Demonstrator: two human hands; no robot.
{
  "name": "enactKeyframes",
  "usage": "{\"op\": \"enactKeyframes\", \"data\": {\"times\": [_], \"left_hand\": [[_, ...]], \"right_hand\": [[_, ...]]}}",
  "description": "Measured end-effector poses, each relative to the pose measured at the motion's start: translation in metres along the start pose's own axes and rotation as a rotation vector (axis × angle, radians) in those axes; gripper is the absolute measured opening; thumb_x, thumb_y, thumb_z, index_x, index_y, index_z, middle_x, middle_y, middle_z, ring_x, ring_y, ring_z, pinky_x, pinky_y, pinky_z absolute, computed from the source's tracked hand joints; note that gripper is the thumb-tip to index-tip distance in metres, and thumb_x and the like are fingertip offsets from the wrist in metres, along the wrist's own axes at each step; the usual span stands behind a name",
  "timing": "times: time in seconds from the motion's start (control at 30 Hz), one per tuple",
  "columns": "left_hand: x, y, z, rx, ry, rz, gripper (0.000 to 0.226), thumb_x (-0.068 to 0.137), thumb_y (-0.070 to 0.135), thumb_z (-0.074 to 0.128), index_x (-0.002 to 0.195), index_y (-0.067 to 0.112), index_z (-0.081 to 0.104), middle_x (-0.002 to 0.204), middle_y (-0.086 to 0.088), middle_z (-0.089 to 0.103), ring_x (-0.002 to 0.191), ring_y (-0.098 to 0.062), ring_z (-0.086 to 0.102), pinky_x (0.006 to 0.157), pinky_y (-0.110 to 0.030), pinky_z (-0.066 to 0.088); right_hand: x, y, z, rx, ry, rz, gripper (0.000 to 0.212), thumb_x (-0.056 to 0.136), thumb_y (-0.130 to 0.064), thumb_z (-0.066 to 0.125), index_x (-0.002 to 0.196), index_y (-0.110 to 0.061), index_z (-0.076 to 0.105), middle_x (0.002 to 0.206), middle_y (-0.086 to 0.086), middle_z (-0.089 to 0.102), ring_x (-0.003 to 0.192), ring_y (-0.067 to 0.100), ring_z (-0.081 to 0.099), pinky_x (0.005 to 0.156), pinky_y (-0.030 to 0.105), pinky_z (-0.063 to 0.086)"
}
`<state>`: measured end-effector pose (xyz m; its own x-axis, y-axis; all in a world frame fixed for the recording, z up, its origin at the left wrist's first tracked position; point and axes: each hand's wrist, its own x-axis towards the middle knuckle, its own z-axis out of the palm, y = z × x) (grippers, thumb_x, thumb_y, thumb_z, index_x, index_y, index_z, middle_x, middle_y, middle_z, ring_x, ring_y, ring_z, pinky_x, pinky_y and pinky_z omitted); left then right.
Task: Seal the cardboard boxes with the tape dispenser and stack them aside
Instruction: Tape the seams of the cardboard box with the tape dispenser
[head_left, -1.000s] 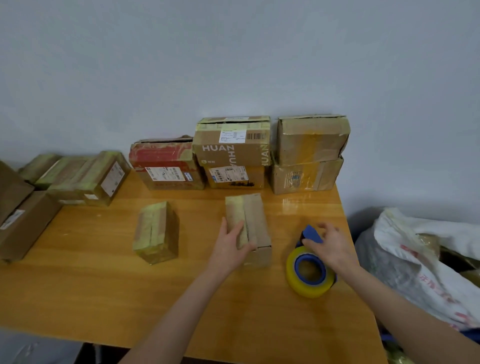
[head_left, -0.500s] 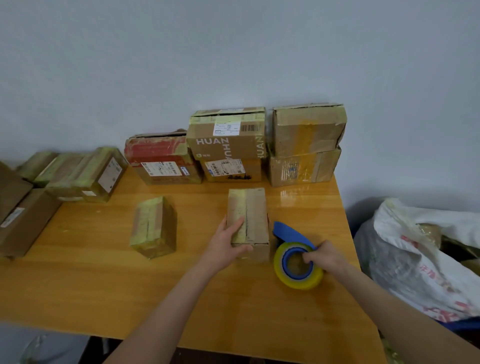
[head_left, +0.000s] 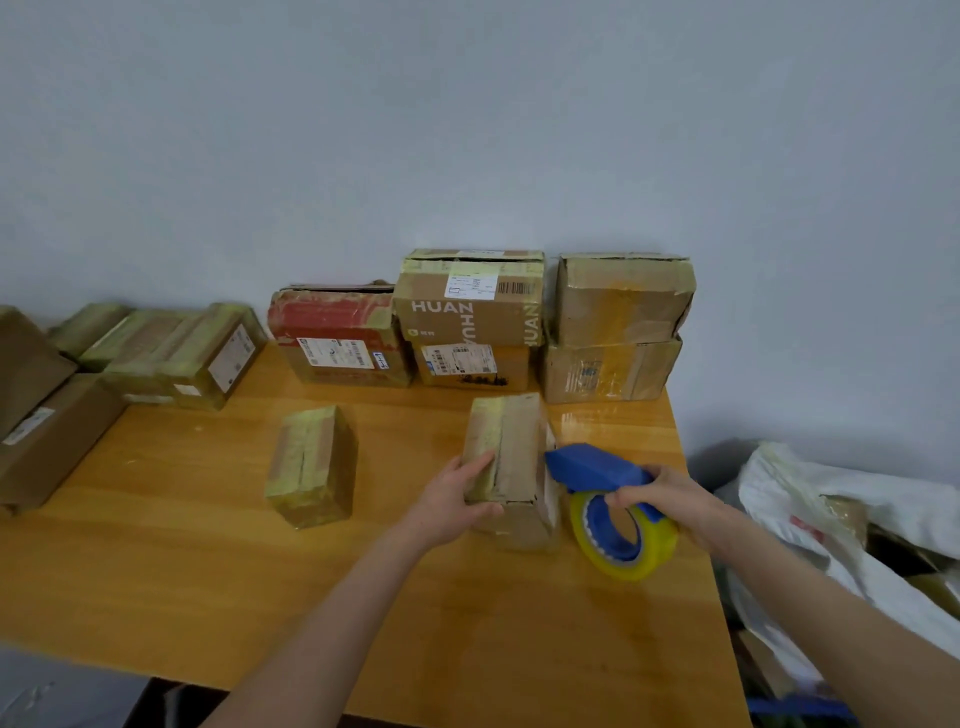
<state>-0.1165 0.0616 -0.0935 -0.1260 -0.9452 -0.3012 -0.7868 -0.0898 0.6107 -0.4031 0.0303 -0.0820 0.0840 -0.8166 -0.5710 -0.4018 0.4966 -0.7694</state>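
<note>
Two hands work at the right end of the table (head_left: 208, 582). The left hand (head_left: 457, 499) holds the near left corner of a small cardboard box (head_left: 519, 441), fingers laid along its top beside the centre seam and thumb across the near face. The right hand (head_left: 670, 496) has its fingers curled tight round the handle of the tape dispenser (head_left: 592, 467), whose blue nose points left and sits just beside the box's right side. Its yellow tape roll (head_left: 623, 545) hangs below the hand, tilted, close to the table's right edge; whether it touches the wood I cannot tell.

Left of the held box, across a gap of open wood, a second small box (head_left: 311, 462) wrapped in yellowish tape lies well apart from it. A broad stretch of wood runs from both boxes to the near edge.

Along the far edge, against the wall (head_left: 467, 130), stand a red-topped box (head_left: 332, 332), a two-high stack topped by a box marked HUAN (head_left: 467, 306), and another two-high stack (head_left: 618, 332) at the far right corner. More boxes (head_left: 176, 353) crowd the far left. Past the right edge lies a white bag (head_left: 831, 499).
</note>
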Motion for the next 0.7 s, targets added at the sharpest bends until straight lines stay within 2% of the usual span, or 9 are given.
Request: {"op": "enactKeyframes", "data": {"times": [0.1,0.17,0.23,0.3,0.43,0.6,0.7], "left_hand": [[-0.002,0.013,0.007,0.13,0.014,-0.007,0.087,0.084,0.05,0.066,0.153,0.031,0.016,0.156,-0.007,0.014,0.133,-0.025,0.039,0.111,-0.039,0.037],[-0.002,0.023,0.016,0.187,0.044,-0.044,0.096,0.078,0.057,0.069,0.152,0.031,0.015,0.16,-0.007,-0.002,0.135,-0.031,0.037,0.11,-0.041,0.038],[-0.001,0.03,0.023,0.184,0.091,-0.062,0.089,0.079,0.054,0.068,0.151,0.037,0.018,0.161,-0.005,-0.007,0.135,-0.035,0.037,0.108,-0.043,0.038],[-0.001,0.032,0.024,0.239,0.13,-0.014,0.077,0.086,0.049,0.063,0.15,0.038,0.022,0.162,-0.004,-0.002,0.135,-0.032,0.038,0.108,-0.042,0.037],[0.001,0.025,0.013,0.308,0.195,0.054,0.066,0.09,0.045,0.058,0.149,0.032,0.03,0.16,-0.006,0.016,0.139,-0.026,0.035,0.111,-0.042,0.032],[0.001,0.017,0.0,0.298,0.246,0.084,0.058,0.091,0.039,0.059,0.145,0.031,0.039,0.158,-0.004,0.024,0.135,-0.025,0.041,0.11,-0.042,0.034],[-0.001,0.005,-0.018,0.251,0.312,0.027,0.054,0.091,0.036,0.059,0.142,0.031,0.042,0.157,-0.003,0.027,0.135,-0.026,0.042,0.111,-0.042,0.034]], "right_hand": [[-0.003,-0.006,-0.003,-0.058,0.039,-0.036,0.028,0.069,-0.01,0.084,0.09,-0.012,0.065,0.092,0.006,0.069,0.083,0.018,0.064,0.064,0.025,0.049],[-0.002,-0.003,0.0,-0.042,0.04,-0.02,0.03,0.069,-0.008,0.082,0.093,-0.009,0.064,0.096,0.011,0.069,0.087,0.024,0.065,0.072,0.032,0.054],[-0.003,0.002,0.004,0.053,0.018,0.04,0.038,0.072,-0.009,0.08,0.105,-0.004,0.063,0.103,0.016,0.069,0.097,0.033,0.066,0.087,0.044,0.054],[-0.006,0.006,0.005,0.175,0.008,0.094,0.042,0.075,-0.009,0.077,0.112,-0.001,0.062,0.104,0.02,0.07,0.095,0.037,0.067,0.085,0.046,0.056],[-0.007,0.018,-0.004,0.331,0.031,0.139,0.031,0.076,-0.008,0.075,0.105,0.001,0.068,0.086,0.016,0.074,0.073,0.031,0.069,0.063,0.037,0.056],[-0.009,0.03,-0.019,0.402,0.003,0.147,0.019,0.081,-0.009,0.07,0.098,-0.002,0.067,0.075,0.011,0.071,0.064,0.027,0.066,0.057,0.033,0.054],[-0.012,0.037,-0.031,0.445,0.011,0.157,0.025,0.081,-0.01,0.068,0.104,-0.001,0.066,0.082,0.014,0.068,0.069,0.028,0.064,0.06,0.035,0.055]]}}
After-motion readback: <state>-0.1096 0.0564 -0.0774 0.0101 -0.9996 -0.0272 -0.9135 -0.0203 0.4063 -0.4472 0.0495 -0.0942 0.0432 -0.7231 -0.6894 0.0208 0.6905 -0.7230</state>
